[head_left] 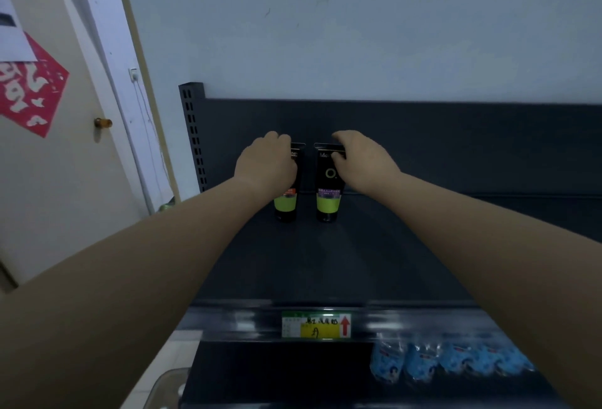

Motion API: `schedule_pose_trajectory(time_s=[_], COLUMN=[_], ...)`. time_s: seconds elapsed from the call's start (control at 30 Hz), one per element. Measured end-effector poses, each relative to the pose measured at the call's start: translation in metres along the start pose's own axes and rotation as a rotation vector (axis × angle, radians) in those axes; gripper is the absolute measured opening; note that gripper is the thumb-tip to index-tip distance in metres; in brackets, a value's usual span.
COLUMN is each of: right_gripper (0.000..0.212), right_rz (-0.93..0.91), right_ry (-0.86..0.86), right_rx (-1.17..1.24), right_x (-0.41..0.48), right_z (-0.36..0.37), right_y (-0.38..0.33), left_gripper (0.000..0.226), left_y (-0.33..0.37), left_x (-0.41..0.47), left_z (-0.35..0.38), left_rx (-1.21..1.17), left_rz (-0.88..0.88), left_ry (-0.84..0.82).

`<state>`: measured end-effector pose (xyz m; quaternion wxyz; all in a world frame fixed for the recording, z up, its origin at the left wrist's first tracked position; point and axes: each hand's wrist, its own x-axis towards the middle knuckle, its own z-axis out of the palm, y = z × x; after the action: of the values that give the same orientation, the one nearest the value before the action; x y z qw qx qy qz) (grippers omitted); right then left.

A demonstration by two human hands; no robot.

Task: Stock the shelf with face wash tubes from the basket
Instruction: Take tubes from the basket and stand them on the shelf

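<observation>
Left tube (286, 206) and right tube (329, 193) stand upright, just apart, on the shelf (325, 262). Your left hand (265, 164) fingers wrap the left tube; your right hand (361, 158) fingers pinch the right tube's top. Price label (316, 324) at 6 o'clock.

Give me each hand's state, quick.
Left hand: grips the left tube near its top.
Right hand: pinches the top of the right tube.

L hand (265, 164) covers upper half of L tube (286, 206); brand text partly hidden. R hand (361, 158) hides top-right corner of R tube (329, 193). Blue packs (449, 359) blurred, print unreadable. Basket (166, 382) cut off at bottom edge.
</observation>
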<state>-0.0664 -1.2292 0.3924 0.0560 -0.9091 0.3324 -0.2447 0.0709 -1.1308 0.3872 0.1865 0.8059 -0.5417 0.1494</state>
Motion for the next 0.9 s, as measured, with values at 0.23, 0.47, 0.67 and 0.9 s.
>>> schedule_pose_trajectory(time_s=[0.23, 0.47, 0.67, 0.9], right_gripper=[0.053, 0.058, 0.063, 0.060], right_rz=[-0.015, -0.085, -0.199, -0.386], right_ry=[-0.079, -0.103, -0.122, -0.160], right_rx=[-0.172, -0.175, -0.181, -0.088], right_x=[-0.057, -0.130, -0.188, -0.262], right_z=[0.003, 0.020, 0.036, 0.061], right_y=[-0.009, -0.020, -0.023, -0.030], left_gripper=[0.045, 0.055, 0.064, 0.063], left_y=[0.013, 0.033, 0.045, 0.058], left_x=[-0.060, -0.132, -0.202, -0.287], left_z=[-0.004, 0.001, 0.022, 0.055], left_rx=[0.165, 0.191, 0.182, 0.117], left_rz=[0.055, 0.037, -0.051, -0.121], left_ry=[0.065, 0.006, -0.015, -0.032])
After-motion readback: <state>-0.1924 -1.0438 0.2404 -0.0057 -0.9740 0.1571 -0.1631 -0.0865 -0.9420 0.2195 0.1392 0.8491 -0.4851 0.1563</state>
